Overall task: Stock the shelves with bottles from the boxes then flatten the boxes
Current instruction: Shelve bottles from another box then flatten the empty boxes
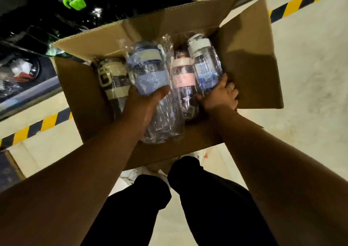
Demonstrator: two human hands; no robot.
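Blue bottle (146,70) — in left grip (143,104)

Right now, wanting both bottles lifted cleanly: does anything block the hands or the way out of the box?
Nothing visible does. The left hand grips the blue-banded bottle, the right hand grips the white-capped bottle, and the box has its flaps folded open.

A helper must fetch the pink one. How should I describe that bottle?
In the open cardboard box on the floor, four plastic-wrapped bottles lie side by side. The pink-banded bottle is third from the left, between the blue-sleeved bottle and the white-lidded bottle; only it has pink bands.
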